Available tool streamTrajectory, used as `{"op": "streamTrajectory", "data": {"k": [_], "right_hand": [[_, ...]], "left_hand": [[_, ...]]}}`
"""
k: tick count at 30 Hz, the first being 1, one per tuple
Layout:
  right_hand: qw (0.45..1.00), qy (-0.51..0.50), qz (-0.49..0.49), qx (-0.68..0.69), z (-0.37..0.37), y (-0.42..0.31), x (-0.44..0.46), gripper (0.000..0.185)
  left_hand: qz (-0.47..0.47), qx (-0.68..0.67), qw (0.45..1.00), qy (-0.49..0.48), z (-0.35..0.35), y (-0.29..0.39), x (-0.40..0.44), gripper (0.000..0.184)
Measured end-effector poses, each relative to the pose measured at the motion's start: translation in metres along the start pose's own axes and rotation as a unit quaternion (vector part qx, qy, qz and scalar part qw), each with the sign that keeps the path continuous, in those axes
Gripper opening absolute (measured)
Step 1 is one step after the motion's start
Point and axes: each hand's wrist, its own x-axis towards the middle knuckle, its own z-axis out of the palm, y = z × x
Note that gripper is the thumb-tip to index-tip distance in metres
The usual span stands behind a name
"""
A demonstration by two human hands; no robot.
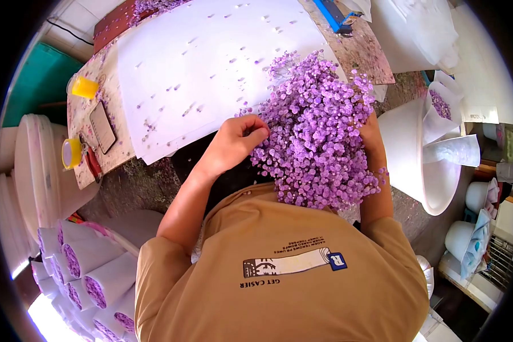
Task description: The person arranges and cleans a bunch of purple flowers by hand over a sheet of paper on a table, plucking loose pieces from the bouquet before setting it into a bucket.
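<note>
One bunch of purple flowers (319, 134) fills your partly hidden right hand (371, 135); your left hand (237, 138) curls at its edge, grip unclear.

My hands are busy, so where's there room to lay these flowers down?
Mostly the white sheet, between the phone and the purple flowers, though blossoms dot it. The table's left edge is crowded with the phone, red-handled cutters and yellow items; a blue tool sits far right.

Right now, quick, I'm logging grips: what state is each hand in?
Left hand: fingers curled beside the purple flowers; whether closed on anything, cannot tell.
Right hand: at the flowers' far side, fingers hidden; grip cannot be told.
</note>
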Motion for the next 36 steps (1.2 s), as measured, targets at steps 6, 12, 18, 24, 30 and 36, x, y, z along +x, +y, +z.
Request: {"op": "streamTrajectory", "data": {"k": [6, 12, 18, 24, 30, 36], "right_hand": [[0.999, 0.022, 0.005, -0.038, -0.004, 0.000, -0.003, 0.055], [1.000, -0.001, -0.003, 0.004, 0.002, -0.006, -0.002, 0.052], [1.000, 0.013, -0.007, -0.026, -0.002, 0.000, 0.000, 0.050], [1.000, 0.002, -0.004, -0.011, 0.001, -0.005, -0.002, 0.048], [1.000, 0.008, -0.021, -0.012, 0.004, -0.006, -0.002, 0.047], [1.000, 0.024, 0.002, -0.013, 0.002, -0.004, -0.005, 0.044]], "left_hand": [[0.021, 0.048, 0.999, -0.007, 0.008, 0.017, -0.016, 0.018], [0.145, 0.139, 0.979, -0.030, 0.025, 0.021, -0.031, 0.012], [0.222, 0.269, 0.937, 0.030, 0.034, 0.011, -0.035, 0.014], [-0.009, -0.239, 0.971, 0.005, 0.020, 0.010, -0.030, 0.008], [-0.042, -0.337, 0.940, -0.032, 0.000, 0.002, 0.008, 0.017], [0.002, 0.112, 0.991, 0.072, 0.010, -0.011, 0.023, 0.023]]}}
